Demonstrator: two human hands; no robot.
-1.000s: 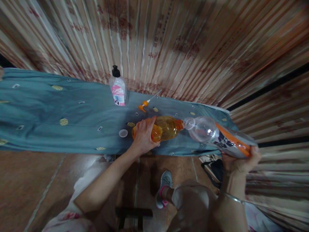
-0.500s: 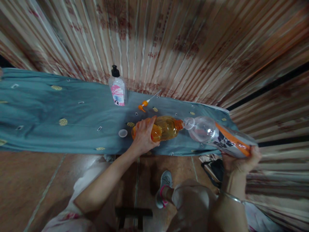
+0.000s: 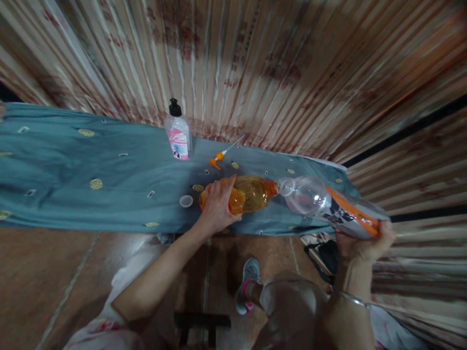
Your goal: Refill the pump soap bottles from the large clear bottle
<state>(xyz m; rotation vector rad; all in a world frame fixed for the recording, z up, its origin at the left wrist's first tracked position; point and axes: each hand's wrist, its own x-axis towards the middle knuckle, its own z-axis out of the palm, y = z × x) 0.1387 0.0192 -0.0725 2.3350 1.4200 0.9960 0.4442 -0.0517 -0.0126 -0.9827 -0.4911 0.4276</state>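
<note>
Head view. Left hand (image 3: 218,204): fingers curled around the lower half of an amber bottle (image 3: 253,193), which lies sideways over the surface (image 3: 127,150); whether it rests there cannot be told. Right hand (image 3: 367,243): fingers wrapped around the base end of a clear bottle (image 3: 310,195) with an orange-striped label, tilted, neck toward the left. Between the hands: both necks, end to end; whether they touch or one enters the other is unclear. Step in hand, as judged: a transfer between the two bottles, mouths lined up. Next move, as judged: calls for firm grips, necks aligned, tilt adjusted gently against spills.

Farther out: one small whitish cap (image 3: 186,201), left of the amber bottle's base; one orange pump head (image 3: 218,158) with tube, lying beyond it; one black-topped bottle (image 3: 178,137), upright near the far edge. Behind: pleated curtain (image 3: 219,48). Below: tiled floor (image 3: 40,272).
</note>
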